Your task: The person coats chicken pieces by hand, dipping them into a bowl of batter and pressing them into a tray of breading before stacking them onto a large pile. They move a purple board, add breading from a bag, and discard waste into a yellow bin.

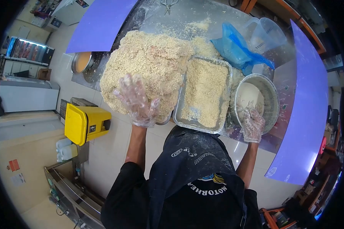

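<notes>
My left hand (136, 101), in a clear plastic glove, lies spread over a large heap of pale crumbs (153, 57). To the right of the heap stands a metal tray (228, 72) with a layer of similar crumbs. My right hand (253, 123), gloved too, is over the near side of a round metal bowl (275, 100) that holds a pale batter (249, 95). The fingertips of that hand are at the batter; whether they hold anything is hard to make out.
A blue plastic bag (237, 47) and a clear plastic jug (269, 34) are at the back right. Scissors (168, 4) lie at the far edge. Purple panels (305, 110) flank the metal table (195, 19). An orange liquid fills a bowl (81, 62) at the left.
</notes>
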A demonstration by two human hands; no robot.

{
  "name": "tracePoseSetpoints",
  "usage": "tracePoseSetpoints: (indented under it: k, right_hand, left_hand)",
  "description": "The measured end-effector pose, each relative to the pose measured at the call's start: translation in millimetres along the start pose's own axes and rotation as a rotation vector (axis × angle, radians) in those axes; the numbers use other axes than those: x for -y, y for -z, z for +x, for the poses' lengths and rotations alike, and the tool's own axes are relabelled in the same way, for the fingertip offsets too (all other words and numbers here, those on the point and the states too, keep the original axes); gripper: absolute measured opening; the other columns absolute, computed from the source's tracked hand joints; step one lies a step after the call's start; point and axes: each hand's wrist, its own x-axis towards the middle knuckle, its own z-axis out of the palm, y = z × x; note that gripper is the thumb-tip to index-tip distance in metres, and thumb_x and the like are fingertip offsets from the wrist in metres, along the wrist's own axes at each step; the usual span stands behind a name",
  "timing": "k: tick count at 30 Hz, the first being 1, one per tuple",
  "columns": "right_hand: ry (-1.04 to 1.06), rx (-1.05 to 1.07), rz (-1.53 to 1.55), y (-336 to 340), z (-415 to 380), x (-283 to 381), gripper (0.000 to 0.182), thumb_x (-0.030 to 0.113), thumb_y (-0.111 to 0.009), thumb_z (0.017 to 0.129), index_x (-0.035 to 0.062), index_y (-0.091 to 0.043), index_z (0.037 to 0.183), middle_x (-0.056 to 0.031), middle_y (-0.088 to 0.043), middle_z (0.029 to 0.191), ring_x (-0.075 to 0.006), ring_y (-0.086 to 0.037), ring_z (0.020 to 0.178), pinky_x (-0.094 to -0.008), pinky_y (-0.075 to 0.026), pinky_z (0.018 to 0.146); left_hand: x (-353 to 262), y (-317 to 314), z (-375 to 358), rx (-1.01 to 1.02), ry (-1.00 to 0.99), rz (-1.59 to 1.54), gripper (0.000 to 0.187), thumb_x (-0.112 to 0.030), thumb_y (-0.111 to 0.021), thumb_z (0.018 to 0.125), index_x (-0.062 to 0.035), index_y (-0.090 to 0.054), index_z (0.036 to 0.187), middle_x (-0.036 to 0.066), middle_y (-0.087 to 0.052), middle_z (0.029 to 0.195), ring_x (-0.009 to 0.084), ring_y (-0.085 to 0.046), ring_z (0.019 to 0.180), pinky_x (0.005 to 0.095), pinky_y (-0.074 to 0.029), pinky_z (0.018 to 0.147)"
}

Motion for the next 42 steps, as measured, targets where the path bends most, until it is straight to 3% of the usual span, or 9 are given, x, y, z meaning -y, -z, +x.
tracePoseSetpoints:
  k: [4, 7, 12, 24, 30, 33, 35, 39, 42]
  right_hand:
    - [0.081, -0.015, -0.048, 1, 0, 7, 0.022, 0.012, -0.070, 0.082, 0.0001, -0.070, 0.101, -0.0107, -0.071, 0.091, -0.0163, -0.064, 0.082, -0.0317, -0.049, 0.079]
    - [-0.035, 0.031, 0.007, 1, 0, -3, 0.022, 0.012, -0.069, 0.083, 0.0003, -0.069, 0.102, -0.0125, -0.071, 0.092, -0.0181, -0.066, 0.084, -0.0325, -0.049, 0.080]
    - [0.033, 0.004, -0.052, 4, -1, 18, 0.023, 0.012, -0.068, 0.083, 0.0003, -0.069, 0.102, -0.0118, -0.071, 0.093, -0.0177, -0.065, 0.084, -0.0323, -0.049, 0.080]
    - [0.009, 0.025, -0.062, 4, 0, 1, 0.022, 0.009, -0.069, 0.081, 0.0004, -0.070, 0.101, -0.0104, -0.071, 0.094, -0.0168, -0.064, 0.086, -0.0316, -0.049, 0.082]
    - [0.015, 0.031, -0.065, 2, 1, -11, 0.022, 0.008, -0.068, 0.081, -0.0002, -0.069, 0.102, -0.0105, -0.071, 0.096, -0.0166, -0.064, 0.086, -0.0310, -0.049, 0.081]
    - [0.024, 0.039, -0.059, 1, 2, -10, 0.022, 0.006, -0.068, 0.081, -0.0004, -0.069, 0.103, -0.0106, -0.071, 0.096, -0.0163, -0.064, 0.086, -0.0305, -0.049, 0.081]
    - [0.011, 0.057, -0.052, 3, 1, -4, 0.023, 0.005, -0.067, 0.082, -0.0004, -0.069, 0.104, -0.0108, -0.070, 0.097, -0.0160, -0.064, 0.087, -0.0302, -0.049, 0.081]
    - [-0.023, 0.078, -0.025, 2, 1, -5, 0.024, 0.006, -0.067, 0.082, -0.0002, -0.068, 0.106, -0.0113, -0.070, 0.099, -0.0153, -0.063, 0.088, -0.0299, -0.049, 0.082]
    - [-0.016, 0.085, -0.008, 2, 1, -5, 0.025, 0.007, -0.068, 0.083, -0.0001, -0.068, 0.106, -0.0114, -0.070, 0.099, -0.0148, -0.063, 0.088, -0.0299, -0.049, 0.081]
  left_hand:
    - [-6, 3, 0, -0.081, 0.004, -0.094, 0.081, -0.064, -0.030, 0.090, -0.0054, -0.027, 0.146, 0.020, -0.020, 0.152, 0.0442, -0.015, 0.140, 0.0621, 0.002, 0.110]
    - [-41, -2, -13, -0.181, -0.112, -0.408, 0.079, -0.055, -0.047, 0.086, -0.0019, -0.032, 0.143, 0.022, -0.033, 0.145, 0.0431, -0.033, 0.132, 0.0561, -0.021, 0.107]
    - [-139, -12, 8, 0.968, -0.257, -0.180, 0.081, -0.052, -0.063, 0.081, -0.0121, -0.033, 0.144, 0.021, -0.026, 0.150, 0.0370, -0.035, 0.134, 0.0463, -0.039, 0.101]
    - [-152, -121, -28, 0.990, -0.413, -0.339, 0.022, -0.006, -0.053, 0.079, -0.0040, -0.063, 0.099, 0.019, -0.065, 0.093, 0.0322, -0.065, 0.084, 0.0378, -0.053, 0.072]
    - [-132, -94, -22, 0.924, -0.129, -0.528, 0.018, -0.006, -0.051, 0.084, -0.0048, -0.067, 0.092, 0.017, -0.066, 0.098, 0.0290, -0.066, 0.086, 0.0358, -0.053, 0.077]
    - [-114, -62, -9, 0.496, -0.302, -0.603, 0.022, -0.007, -0.050, 0.088, -0.0050, -0.067, 0.101, 0.015, -0.067, 0.105, 0.0243, -0.067, 0.089, 0.0307, -0.054, 0.082]
    - [-111, 7, 44, 0.782, -0.298, -0.358, 0.021, -0.009, -0.054, 0.091, -0.0054, -0.067, 0.107, 0.011, -0.066, 0.112, 0.0195, -0.067, 0.093, 0.0278, -0.053, 0.087]
    - [-50, 22, 81, 0.457, 0.138, -1.342, 0.022, -0.019, -0.067, 0.086, -0.0113, -0.069, 0.106, 0.004, -0.067, 0.113, 0.0166, -0.067, 0.092, 0.0291, -0.055, 0.084]
    - [-26, 33, 140, 0.617, 0.212, -0.616, 0.028, -0.015, -0.070, 0.083, -0.0147, -0.068, 0.111, 0.007, -0.066, 0.114, 0.0199, -0.064, 0.102, 0.0327, -0.051, 0.092]
